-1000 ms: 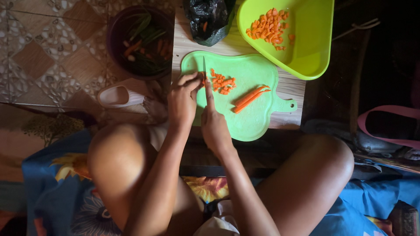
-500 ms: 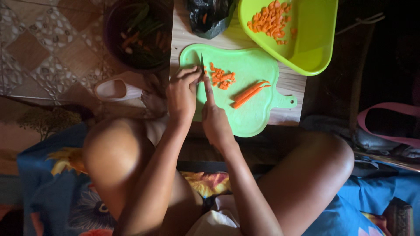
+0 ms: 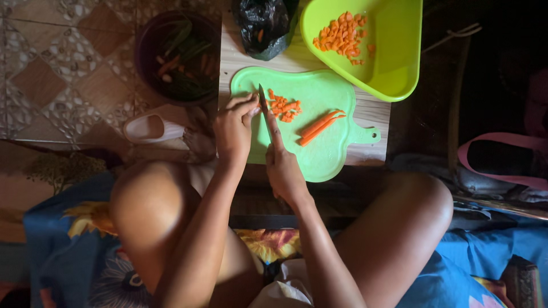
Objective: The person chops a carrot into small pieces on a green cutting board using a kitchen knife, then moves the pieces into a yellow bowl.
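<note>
A green cutting board (image 3: 328, 151) lies on a low wooden table (image 3: 374, 117). My right hand (image 3: 282, 165) grips a knife (image 3: 264, 102), index finger stretched along the blade's back, blade down on the board. My left hand (image 3: 234, 125) rests at the board's left edge with fingertips pinching carrot pieces against the blade. A small heap of diced carrot (image 3: 283, 107) lies just right of the knife. Two or three uncut carrot strips (image 3: 319, 125) lie further right on the board.
A lime-green tray (image 3: 394, 63) with diced carrot (image 3: 341, 37) sits at the table's far right. A black plastic bag (image 3: 262, 25) lies beside it. A dark bowl of vegetable scraps (image 3: 180, 54) and a white sandal (image 3: 154, 126) are on the tiled floor. My bare knees flank the table.
The hands and knife stay at the board's left edge while the camera view shifts slightly. The diced heap beside the blade looks about the same.
</note>
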